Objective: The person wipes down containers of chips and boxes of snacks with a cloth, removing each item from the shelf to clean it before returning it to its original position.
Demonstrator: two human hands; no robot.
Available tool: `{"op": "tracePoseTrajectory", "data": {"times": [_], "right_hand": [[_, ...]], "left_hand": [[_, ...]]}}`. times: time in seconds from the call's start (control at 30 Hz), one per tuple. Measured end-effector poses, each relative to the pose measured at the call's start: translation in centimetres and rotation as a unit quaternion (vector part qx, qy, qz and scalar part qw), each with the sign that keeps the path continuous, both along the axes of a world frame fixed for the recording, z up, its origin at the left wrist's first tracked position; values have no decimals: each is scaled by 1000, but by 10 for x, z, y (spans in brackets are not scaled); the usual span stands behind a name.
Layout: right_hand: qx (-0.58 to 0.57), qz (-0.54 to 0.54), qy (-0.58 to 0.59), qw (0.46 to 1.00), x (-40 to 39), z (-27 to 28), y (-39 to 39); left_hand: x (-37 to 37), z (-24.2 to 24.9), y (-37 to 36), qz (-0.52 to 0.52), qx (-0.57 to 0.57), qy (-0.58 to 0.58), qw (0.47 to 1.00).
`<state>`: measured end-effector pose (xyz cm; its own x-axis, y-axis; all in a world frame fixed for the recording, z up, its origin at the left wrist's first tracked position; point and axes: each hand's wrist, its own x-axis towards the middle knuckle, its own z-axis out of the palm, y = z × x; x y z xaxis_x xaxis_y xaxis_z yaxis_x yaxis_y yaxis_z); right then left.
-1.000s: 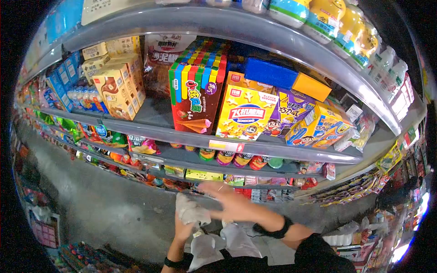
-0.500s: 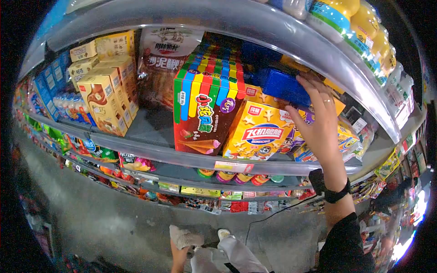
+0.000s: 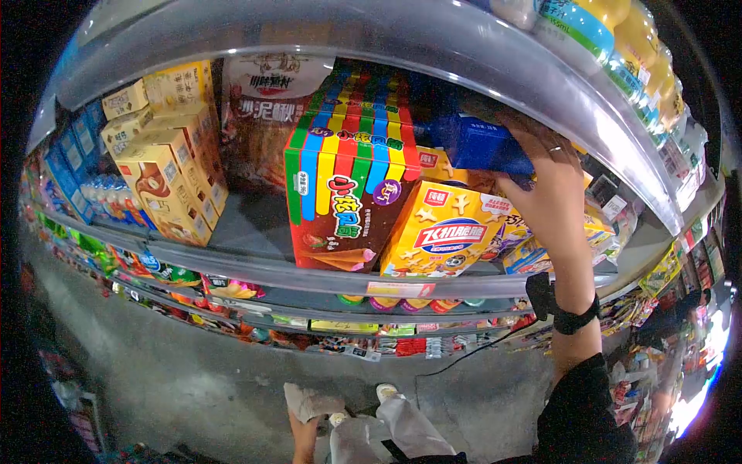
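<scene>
My right hand reaches into the upper shelf at the right end of a blue box. Its thumb lies under the box's lower front corner, and the blurred fingers curl over the far end. Below that box stands a yellow snack box with airplane shapes printed on it. Left of it is a striped snack box with a brown lower front. Low in the view, my left hand is closed around a greyish-beige cloth, partly hidden by it.
Cream-coloured cartons and a large brown-and-white bag stand farther left on the shelf. A clear shelf lip runs along the front. Yellow drink bottles sit above right. Lower shelves hold packets. A black cable hangs over the floor.
My right hand has moved slightly right and deeper at the blue box, its spread fingers now curled in. The blue box has turned, showing more of its printed face. The left hand keeps the cloth.
</scene>
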<state>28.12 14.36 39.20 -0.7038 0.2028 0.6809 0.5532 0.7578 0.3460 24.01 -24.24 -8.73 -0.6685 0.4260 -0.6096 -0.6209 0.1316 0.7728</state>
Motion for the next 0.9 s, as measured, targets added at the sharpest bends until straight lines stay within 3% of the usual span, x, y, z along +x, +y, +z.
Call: {"op": "tracePoseTrajectory", "data": {"times": [0.07,0.17,0.27,0.47,0.8,0.87,0.9], "right_hand": [[32,39,9,999,2,-4,5],[48,86,22,995,7,-5,3],[52,105,25,993,11,-1,-1],[38,152,45,987,23,-3,-8],[84,216,53,971,57,-20,-16],[99,222,63,968,67,-24,-21],[110,231,78,964,71,-28,-21]], "left_hand": [[-6,0,0,-35,16,53,998],[-16,63,20,-10,19,146,989],[-27,60,18,-17,68,223,972],[-29,111,28,-15,-1,172,985],[-22,113,35,18,121,188,975],[-32,105,38,-5,191,246,950],[-41,102,37,-52,171,313,933]]}}
